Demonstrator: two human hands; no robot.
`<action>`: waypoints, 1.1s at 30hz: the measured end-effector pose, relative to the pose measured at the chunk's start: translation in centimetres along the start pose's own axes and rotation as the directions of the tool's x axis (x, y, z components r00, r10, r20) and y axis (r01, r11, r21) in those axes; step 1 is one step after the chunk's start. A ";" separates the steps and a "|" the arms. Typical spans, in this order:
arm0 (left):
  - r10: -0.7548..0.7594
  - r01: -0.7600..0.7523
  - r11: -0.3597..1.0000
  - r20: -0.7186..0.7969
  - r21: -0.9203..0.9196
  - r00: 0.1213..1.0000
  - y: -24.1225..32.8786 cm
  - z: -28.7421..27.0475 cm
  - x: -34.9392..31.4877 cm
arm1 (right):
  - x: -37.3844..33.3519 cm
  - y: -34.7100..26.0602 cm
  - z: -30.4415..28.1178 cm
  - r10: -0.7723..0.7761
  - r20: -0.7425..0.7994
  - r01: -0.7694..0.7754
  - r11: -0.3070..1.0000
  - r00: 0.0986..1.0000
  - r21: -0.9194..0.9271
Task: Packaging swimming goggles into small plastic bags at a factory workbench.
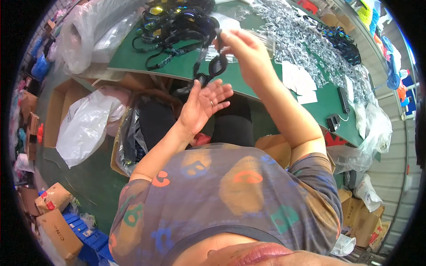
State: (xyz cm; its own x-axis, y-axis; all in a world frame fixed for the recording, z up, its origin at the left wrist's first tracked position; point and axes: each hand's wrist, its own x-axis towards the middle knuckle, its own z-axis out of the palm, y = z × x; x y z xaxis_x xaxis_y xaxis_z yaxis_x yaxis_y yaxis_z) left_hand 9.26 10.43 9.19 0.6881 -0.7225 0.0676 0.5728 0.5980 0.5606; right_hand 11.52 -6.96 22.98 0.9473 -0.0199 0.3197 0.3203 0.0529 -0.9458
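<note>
A pair of black swim goggles hangs over the near edge of the green table. My right hand pinches it at its upper end, between thumb and fingers. Below it, my left hand is open, palm up, fingers spread. The left thumb tip is close to the lower part of the goggles; whether it touches cannot be made out. A heap of similar black goggles with straps and shiny lenses lies on the table just beyond, to the left.
Many small clear plastic pieces cover the table's right side, with more dark goggles among them. White papers and a black power strip lie nearer. Left of my legs stand a carton with a white bag and a plastic-lined box.
</note>
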 end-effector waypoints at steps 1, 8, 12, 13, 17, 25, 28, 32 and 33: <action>0.032 -0.033 0.998 -0.021 -0.055 0.999 0.1 -0.3 0.3 | -1.7 0.1 0.5 -0.003 -0.010 0.003 1.000 1.000 -0.028; 0.239 -0.250 0.968 -0.270 -0.006 0.933 2.9 -2.0 -0.8 | -10.4 5.4 1.3 0.316 0.152 -0.350 0.859 0.937 0.373; 0.154 -0.065 0.943 -0.252 0.327 0.955 3.7 -1.6 -2.9 | -12.4 8.0 2.3 0.337 0.285 -0.419 0.853 0.897 0.312; 0.148 -0.072 0.947 -0.225 0.313 0.963 3.9 -1.7 -3.3 | -12.6 8.6 2.5 0.326 0.319 -0.438 0.808 0.890 0.394; 0.223 -0.128 0.912 -0.210 0.389 0.952 5.1 0.0 -4.0 | -12.9 9.8 2.8 0.282 0.464 -0.542 0.386 0.840 0.747; 0.577 -0.240 -0.448 0.483 0.861 0.658 8.7 2.4 -4.6 | -15.5 12.2 -0.4 0.619 0.426 -0.679 0.249 0.660 0.690; 0.365 -0.231 -0.599 0.518 0.767 0.774 8.4 3.7 -5.2 | -14.1 7.6 -3.1 0.605 0.453 -0.575 0.788 0.655 -0.222; 0.327 -0.153 -0.618 0.428 0.771 0.842 6.7 2.5 -5.3 | -6.3 5.1 -9.7 0.408 0.326 0.320 0.087 0.853 -0.944; 0.321 -0.161 -0.620 0.436 0.768 0.841 6.3 2.2 -5.1 | -4.4 6.5 -12.1 0.180 0.300 0.304 0.008 0.937 -0.953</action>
State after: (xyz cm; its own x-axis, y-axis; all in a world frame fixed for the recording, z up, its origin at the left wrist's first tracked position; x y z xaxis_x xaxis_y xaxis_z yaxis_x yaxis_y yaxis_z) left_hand 8.41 17.12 14.15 0.5682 -0.5666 0.5968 -0.8081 -0.5210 0.2747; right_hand 9.38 -18.57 14.69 0.9455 0.2908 0.1466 0.2888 -0.9567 0.0356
